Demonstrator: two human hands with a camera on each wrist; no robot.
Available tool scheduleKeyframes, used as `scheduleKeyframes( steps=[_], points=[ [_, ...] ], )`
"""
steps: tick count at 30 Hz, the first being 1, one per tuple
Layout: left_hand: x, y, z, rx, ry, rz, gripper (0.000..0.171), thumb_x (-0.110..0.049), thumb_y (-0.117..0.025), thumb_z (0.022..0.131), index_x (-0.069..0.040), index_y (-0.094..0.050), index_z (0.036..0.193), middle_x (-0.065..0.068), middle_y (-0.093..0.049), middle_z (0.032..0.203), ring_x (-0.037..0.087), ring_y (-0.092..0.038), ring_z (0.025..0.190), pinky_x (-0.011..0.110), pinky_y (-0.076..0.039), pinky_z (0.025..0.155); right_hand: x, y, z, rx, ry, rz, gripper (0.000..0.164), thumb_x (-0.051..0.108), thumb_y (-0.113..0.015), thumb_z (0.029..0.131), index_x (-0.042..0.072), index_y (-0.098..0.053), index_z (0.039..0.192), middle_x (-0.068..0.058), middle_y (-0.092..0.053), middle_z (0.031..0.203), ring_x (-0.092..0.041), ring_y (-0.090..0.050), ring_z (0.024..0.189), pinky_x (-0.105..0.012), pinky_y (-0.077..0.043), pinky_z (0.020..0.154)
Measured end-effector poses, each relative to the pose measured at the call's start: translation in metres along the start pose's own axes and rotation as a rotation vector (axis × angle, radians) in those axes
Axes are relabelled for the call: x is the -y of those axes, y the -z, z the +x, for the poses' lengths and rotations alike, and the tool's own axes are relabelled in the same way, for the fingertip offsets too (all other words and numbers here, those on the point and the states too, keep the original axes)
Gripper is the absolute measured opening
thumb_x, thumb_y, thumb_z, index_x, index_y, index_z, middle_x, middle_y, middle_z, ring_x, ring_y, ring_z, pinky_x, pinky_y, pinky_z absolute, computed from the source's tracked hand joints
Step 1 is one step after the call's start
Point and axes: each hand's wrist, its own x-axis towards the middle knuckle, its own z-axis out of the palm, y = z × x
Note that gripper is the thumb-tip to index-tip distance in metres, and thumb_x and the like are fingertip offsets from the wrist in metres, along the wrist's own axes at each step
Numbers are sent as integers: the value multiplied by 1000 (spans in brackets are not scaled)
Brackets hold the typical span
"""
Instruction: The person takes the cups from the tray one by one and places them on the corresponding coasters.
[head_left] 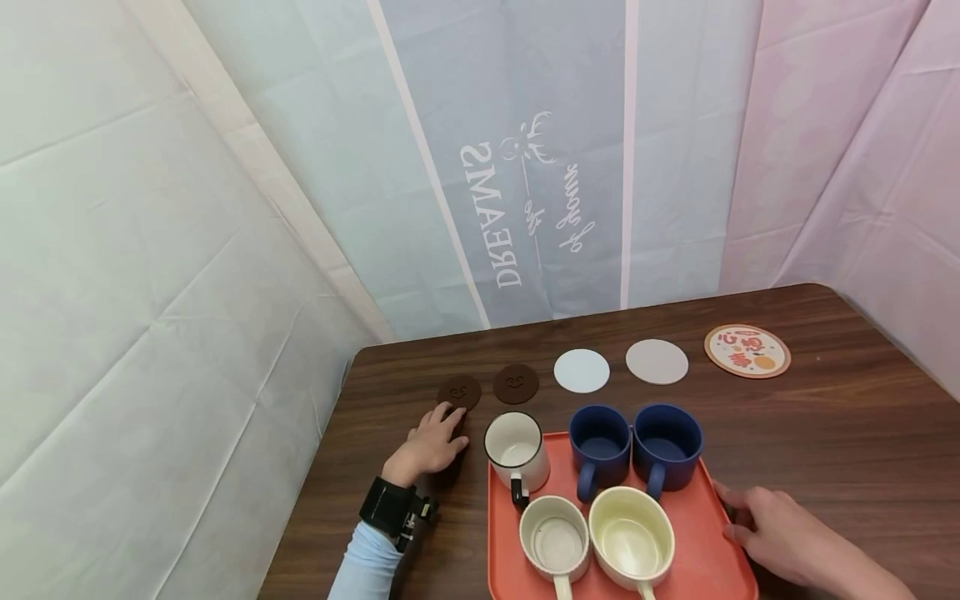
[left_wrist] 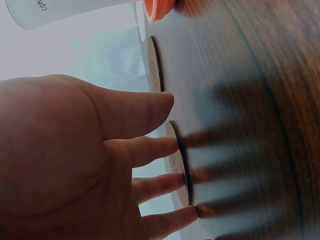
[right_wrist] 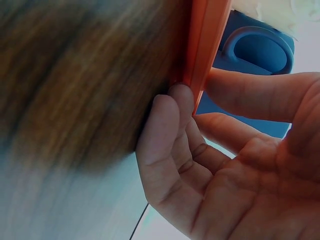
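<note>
My left hand [head_left: 429,443] reaches to the far-left brown round coaster [head_left: 459,390], which has a smiling face on it. In the left wrist view the fingers are nearly straight, with their tips at the edge of that coaster [left_wrist: 176,162]; the thumb stands apart. My right hand [head_left: 780,529] grips the right edge of a red-orange tray [head_left: 708,533]. The right wrist view shows the thumb above the tray rim [right_wrist: 210,40] and curled fingers below it. On the tray stand a white black-rimmed mug [head_left: 517,454], two blue mugs [head_left: 600,442], a cream mug [head_left: 553,537] and a pale yellow mug [head_left: 632,533].
Along the back of the wooden table [head_left: 847,433] lie a second brown coaster [head_left: 516,384], a white coaster [head_left: 582,371], a pale grey coaster [head_left: 657,362] and a patterned coaster [head_left: 747,351]. A printed cloth [head_left: 555,275] hangs behind the table.
</note>
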Motion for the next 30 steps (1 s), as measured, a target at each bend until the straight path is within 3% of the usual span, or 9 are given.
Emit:
scheduleKeyframes(
  steps=[5, 7, 9, 12, 15, 17, 22, 30],
  points=[
    [1, -5, -1, -41, 15, -8, 58, -20, -58, 109, 1, -38, 159, 26, -25, 165, 50, -31, 148, 73, -33, 108, -1, -1, 0, -8, 15, -16, 50, 3, -74, 94, -19, -57, 135, 2, -56, 73, -14, -52, 65, -29, -43, 61],
    [-2, -8, -3, -98, 20, -34, 57, -20, -59, 108, 4, -40, 156, 27, -26, 163, 50, -33, 146, 72, -35, 107, -1, -2, -1, -11, 20, -23, 49, 3, -74, 94, -19, -58, 135, 2, -56, 73, -14, -52, 65, -29, -44, 61],
    [-8, -8, -8, -173, 28, -53, 49, -20, -60, 108, 5, -49, 148, 26, -36, 156, 48, -43, 140, 68, -41, 104, -1, -2, 0, -8, 17, -19, 49, 3, -74, 94, -18, -58, 135, 2, -57, 74, -14, -53, 66, -29, -44, 61],
    [-23, -5, -20, -283, 15, -118, 25, -20, -62, 108, 2, -66, 120, 18, -60, 119, 35, -64, 103, 52, -54, 80, -1, -3, 0, 1, 5, -3, 49, 3, -74, 94, -18, -58, 135, 2, -57, 75, -16, -53, 66, -29, -45, 61],
    [-39, -3, -37, -326, -5, -226, 21, -20, -62, 108, -5, -71, 97, 3, -57, 79, 18, -56, 66, 34, -47, 56, 0, -3, 1, 1, 3, -10, 49, 3, -74, 94, -19, -58, 135, 2, -58, 75, -16, -54, 67, -29, -45, 62],
    [-47, -3, -49, -324, -33, -306, 23, -21, -63, 108, -6, -74, 94, -2, -55, 69, 12, -52, 58, 29, -43, 52, 0, -2, 1, -7, 6, -29, 50, 3, -75, 94, -19, -58, 135, 2, -58, 74, -16, -54, 68, -29, -45, 62],
    [-61, -13, -71, -297, -81, -440, 22, -26, -67, 106, -8, -79, 100, -6, -67, 79, 7, -57, 66, 27, -48, 61, 1, -1, 2, -13, -5, -61, 50, 3, -75, 94, -19, -57, 135, 1, -57, 74, -17, -54, 68, -30, -44, 63],
    [-75, -37, -80, -292, -96, -638, 19, -23, -70, 104, -8, -82, 104, 3, -75, 88, 7, -64, 75, 24, -52, 66, 3, 0, 2, 7, -47, -46, 51, 4, -75, 94, -19, -57, 136, 0, -57, 76, -19, -54, 69, -31, -45, 63]
  ],
)
